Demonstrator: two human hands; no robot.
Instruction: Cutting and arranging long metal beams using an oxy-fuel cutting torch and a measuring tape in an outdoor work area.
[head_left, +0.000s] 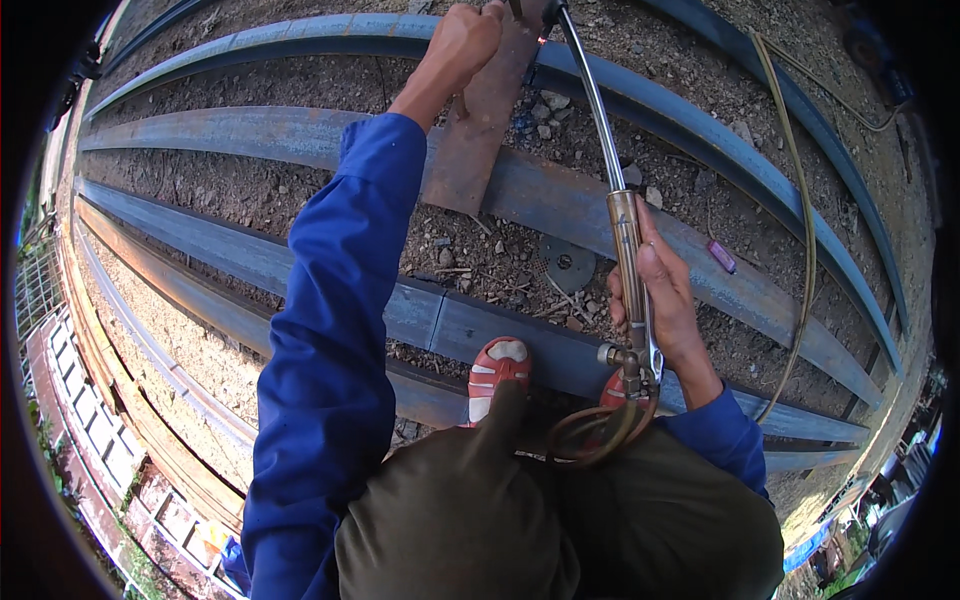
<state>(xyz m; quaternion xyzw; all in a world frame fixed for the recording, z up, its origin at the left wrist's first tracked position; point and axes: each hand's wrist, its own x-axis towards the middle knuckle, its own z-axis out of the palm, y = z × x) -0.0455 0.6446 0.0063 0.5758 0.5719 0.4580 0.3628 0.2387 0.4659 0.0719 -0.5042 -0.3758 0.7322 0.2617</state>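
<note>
My right hand (660, 285) is wrapped round the brass-coloured handle of a gas cutting torch (627, 245). Its long silver tubes run up to a dark head at the top edge, where a small reddish glow shows beside a steel beam. A spanner-like silver end shows by the torch's valves. My left hand (465, 45) is closed above a rusty flat steel plate (468, 160) lying across the beams; what its fingers grip is hidden. A short rod stands on the plate below my wrist. Hoses (590, 440) loop from the torch's rear near my knees.
Several long steel beams (225, 130) lie side by side over stony soil. A round dark disc (568, 263) lies between two beams, and a small purple lighter-like object (721, 256) rests on one. A tan hose (800, 200) crosses the beams at right. My red-and-white shoe (497, 375) is below.
</note>
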